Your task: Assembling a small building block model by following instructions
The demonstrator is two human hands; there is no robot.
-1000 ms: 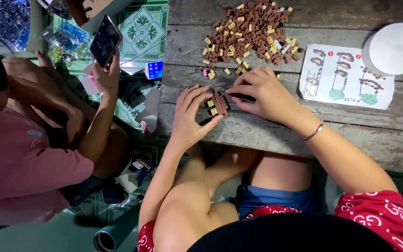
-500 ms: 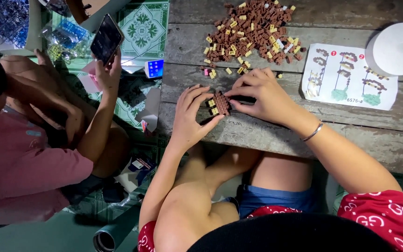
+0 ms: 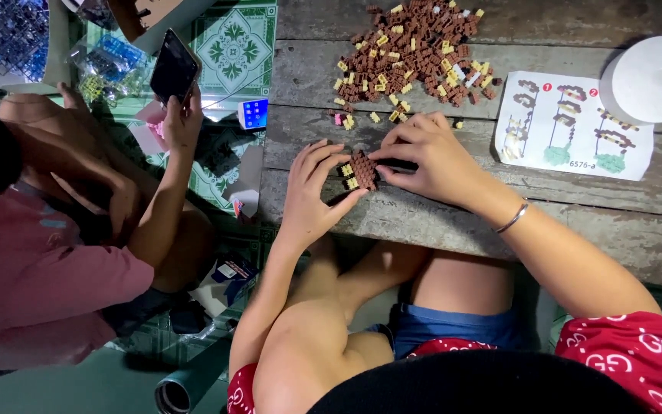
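Observation:
A small built block of brown and yellow mini bricks (image 3: 360, 171) rests on the grey wooden table (image 3: 545, 222) near its front edge. My left hand (image 3: 312, 192) grips the block from the left, thumb and fingers around it. My right hand (image 3: 423, 157) pinches its right side with thumb and forefinger; a thin bracelet circles that wrist. Behind my hands lies a loose pile of brown, yellow and white mini bricks (image 3: 411, 54).
A printed instruction sheet (image 3: 572, 126) lies to the right, beside a white round lamp base (image 3: 657, 80). At the left a person in a pink shirt (image 3: 32, 284) sits on the floor holding a dark phone (image 3: 174, 69). Packets and a small blue box (image 3: 253, 113) lie on the tiled floor.
Both hands stay on the small block. My fingers shift slightly around it; the block stays in the same spot on the table.

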